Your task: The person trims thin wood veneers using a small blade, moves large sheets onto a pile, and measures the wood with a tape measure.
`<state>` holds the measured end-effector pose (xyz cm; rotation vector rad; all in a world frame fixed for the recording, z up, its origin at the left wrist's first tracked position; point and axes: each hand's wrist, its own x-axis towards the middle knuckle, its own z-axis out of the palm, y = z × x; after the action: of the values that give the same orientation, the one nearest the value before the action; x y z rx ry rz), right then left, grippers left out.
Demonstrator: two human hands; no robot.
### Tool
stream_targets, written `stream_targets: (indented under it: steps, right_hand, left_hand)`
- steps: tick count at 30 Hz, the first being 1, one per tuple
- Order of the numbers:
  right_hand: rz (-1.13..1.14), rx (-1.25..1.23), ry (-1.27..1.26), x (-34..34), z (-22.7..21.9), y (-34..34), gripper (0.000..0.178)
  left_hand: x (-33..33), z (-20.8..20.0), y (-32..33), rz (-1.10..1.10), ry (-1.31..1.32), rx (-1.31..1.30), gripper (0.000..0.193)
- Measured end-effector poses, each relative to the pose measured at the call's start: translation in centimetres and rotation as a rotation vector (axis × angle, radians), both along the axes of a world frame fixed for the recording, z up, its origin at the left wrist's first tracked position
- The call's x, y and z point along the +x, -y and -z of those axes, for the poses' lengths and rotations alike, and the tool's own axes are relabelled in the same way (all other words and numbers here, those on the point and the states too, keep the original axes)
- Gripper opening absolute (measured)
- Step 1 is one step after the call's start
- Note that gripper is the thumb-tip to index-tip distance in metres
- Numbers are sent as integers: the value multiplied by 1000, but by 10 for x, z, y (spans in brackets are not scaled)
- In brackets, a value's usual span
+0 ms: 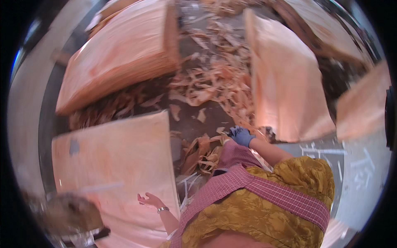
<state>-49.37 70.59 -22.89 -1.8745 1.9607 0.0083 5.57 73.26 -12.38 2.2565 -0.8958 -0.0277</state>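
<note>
My left hand [151, 201], bare with a silver band at the wrist, hovers over or rests near the right edge of a pale stack of wood veneer sheets [120, 157]. Its fingers are apart and nothing shows in them. In a blue glove with dark fingers, my right hand [242, 135] reaches down in front of my checked apron [235, 173]. Beside it lie torn veneer strips [211, 155] and the lower end of a curved veneer stack [289, 91]. The gloved fingers are blurred, so their grip does not show.
A thick veneer stack [120, 49] stands at the far left. Torn veneer scraps [215, 82] litter the dark floor between the stacks. More veneer [364, 103] lies at the right, by a grey floor with white marks [362, 169]. A blurred brown rounded shape [72, 215] is at lower left.
</note>
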Motion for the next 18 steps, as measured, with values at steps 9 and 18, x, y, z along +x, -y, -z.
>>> stream_targets:
  steps: [9,18]
  right_hand:
    - [1037,-91,-253,-183,-10,-43,50]
    - [1221,191,-424,-282,-31,-68,33]
  left_hand:
    - [-87,49,166,644,-160,-117,36]
    - [-263,-45,289,1093,-281,202,33]
